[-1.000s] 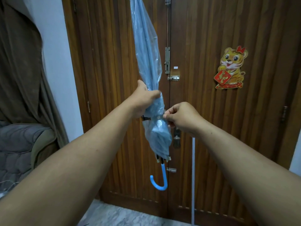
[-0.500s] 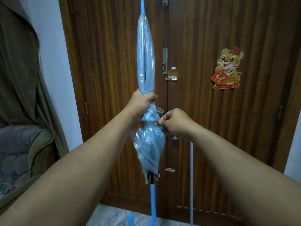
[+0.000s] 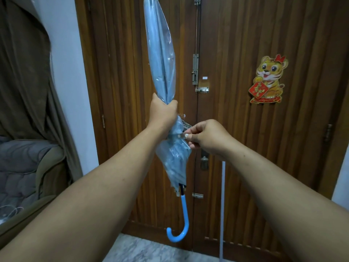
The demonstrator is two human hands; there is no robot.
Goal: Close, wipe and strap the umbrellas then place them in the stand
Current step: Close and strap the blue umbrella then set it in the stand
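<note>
The closed blue umbrella (image 3: 160, 59) is held upright in the air before the wooden door (image 3: 245, 129), hooked handle (image 3: 181, 224) lowest. The left hand (image 3: 162, 114) clenches round the gathered canopy at mid-length. The right hand (image 3: 207, 137) pinches the strap (image 3: 182, 135) just below it. A tiger sticker (image 3: 269, 80) sits on the door's right leaf.
</note>
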